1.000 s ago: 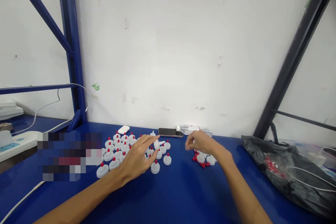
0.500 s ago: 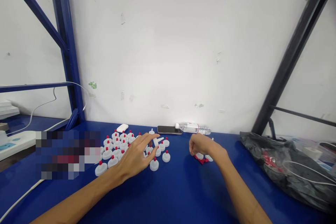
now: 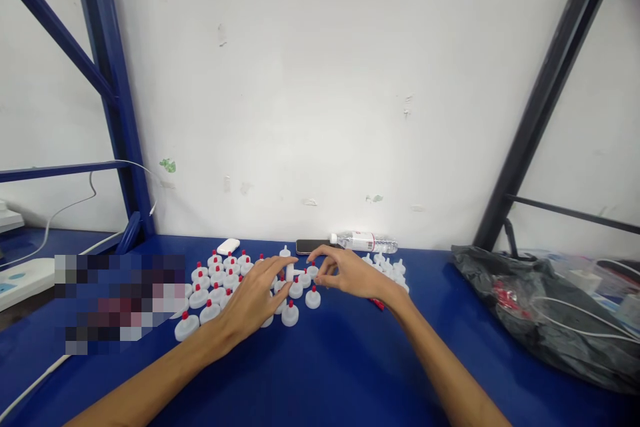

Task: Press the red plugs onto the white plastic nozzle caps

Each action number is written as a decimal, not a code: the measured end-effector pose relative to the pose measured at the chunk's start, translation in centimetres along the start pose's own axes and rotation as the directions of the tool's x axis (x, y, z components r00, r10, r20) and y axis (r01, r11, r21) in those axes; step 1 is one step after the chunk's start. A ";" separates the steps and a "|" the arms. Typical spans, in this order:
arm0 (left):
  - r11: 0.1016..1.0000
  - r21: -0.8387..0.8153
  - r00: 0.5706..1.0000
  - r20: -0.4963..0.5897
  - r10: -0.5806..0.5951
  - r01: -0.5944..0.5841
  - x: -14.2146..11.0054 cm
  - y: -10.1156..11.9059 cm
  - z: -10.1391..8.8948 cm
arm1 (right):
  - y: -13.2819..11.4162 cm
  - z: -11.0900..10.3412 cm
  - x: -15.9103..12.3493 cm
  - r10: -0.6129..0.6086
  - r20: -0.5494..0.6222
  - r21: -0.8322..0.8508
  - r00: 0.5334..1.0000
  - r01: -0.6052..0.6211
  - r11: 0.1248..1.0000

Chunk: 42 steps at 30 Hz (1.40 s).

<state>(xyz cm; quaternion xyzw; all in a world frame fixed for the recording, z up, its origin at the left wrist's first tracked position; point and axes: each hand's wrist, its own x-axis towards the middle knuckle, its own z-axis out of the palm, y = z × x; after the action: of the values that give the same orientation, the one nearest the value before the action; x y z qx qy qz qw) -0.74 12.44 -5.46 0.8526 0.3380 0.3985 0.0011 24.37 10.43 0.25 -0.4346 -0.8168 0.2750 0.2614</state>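
Just below the centre of the frame, the left hand point(image 3: 255, 290) has a white nozzle cap point(image 3: 290, 272) pinched between thumb and fingertips, held up over the blue table point(image 3: 310, 367). The cap is tipped on its side: its round base sits in the pinch, and its narrow spout points to the right of the frame, straight at the other hand, so the long axis runs close to level across the picture. The right hand point(image 3: 357, 273) faces it from just right of centre, thumb and forefinger curled with a gap between them; from here I can't tell whether anything small sits in those fingers. Left of centre stands a crowd of red-tipped caps point(image 3: 199, 297), bases down and tips up, some half hidden behind the left hand. One bare nozzle point(image 3: 285, 251) stands upright just above that hand, its spout pointing up. Beyond the right wrist, right of centre, bare white caps point(image 3: 399, 268) are bunched together, with a few loose red tips point(image 3: 379, 304) lying just below. Along the wall, a clear bottle point(image 3: 367, 241) lies lengthwise, its white cap towards the left, beside a dark phone point(image 3: 313, 246).
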 end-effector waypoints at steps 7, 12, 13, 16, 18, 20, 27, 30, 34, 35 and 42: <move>0.998 -0.029 0.998 0.033 0.059 -0.058 0.1 0.1 -0.1 | -0.5 1.3 0.5 -0.073 -0.033 0.063 0.997 0.075 0.995; 0.997 -0.039 0.996 0.043 0.072 -0.070 0.1 0.1 -0.1 | -0.5 1.1 0.5 -0.070 -0.039 0.086 0.997 0.073 0.994; 0.997 -0.037 0.997 0.042 0.071 -0.069 0.1 0.0 -0.1 | -0.5 1.1 0.5 -0.066 -0.047 0.098 0.997 0.071 0.993; 0.997 -0.029 0.997 0.030 0.066 -0.065 0.0 -0.3 0.0 | -0.5 0.9 0.5 -0.044 -0.072 0.174 0.996 0.056 0.983; 0.998 -0.022 0.998 0.020 0.062 -0.061 0.0 -0.5 0.0 | -0.6 0.9 0.6 -0.032 -0.076 0.234 0.997 0.049 0.971; 0.998 -0.015 0.999 0.007 0.054 -0.054 0.0 -0.5 -0.1 | -0.8 1.0 0.7 -0.016 -0.067 0.295 0.998 0.035 0.955; 0.996 -0.022 0.994 -0.081 0.079 -0.081 0.2 0.6 -0.8 | -1.6 2.5 0.8 -0.040 -0.096 0.561 0.995 0.087 0.823; 0.995 -0.024 0.988 -0.126 0.094 -0.098 0.2 0.9 -0.9 | -2.0 4.1 1.0 -0.067 -0.008 0.733 0.998 0.051 0.678; 0.995 -0.024 0.983 -0.153 0.097 -0.102 0.3 1.2 -1.0 | -1.8 6.0 1.6 -0.032 -0.097 0.794 0.995 0.097 0.600; 0.995 -0.027 0.984 -0.148 0.096 -0.101 0.3 1.3 -1.0 | -1.7 6.2 1.8 -0.026 -0.111 0.790 0.994 0.104 0.605; 0.998 -0.045 0.995 -0.091 0.043 -0.048 0.2 2.4 -1.7 | -1.1 4.5 1.6 0.029 -0.168 0.698 0.985 0.098 0.710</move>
<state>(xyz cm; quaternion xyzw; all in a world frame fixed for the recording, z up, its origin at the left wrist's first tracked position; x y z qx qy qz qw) -0.41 10.23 -3.57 0.8411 0.3086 0.4442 -0.0028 20.00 10.26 -1.92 -0.3086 -0.6336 0.5230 0.4793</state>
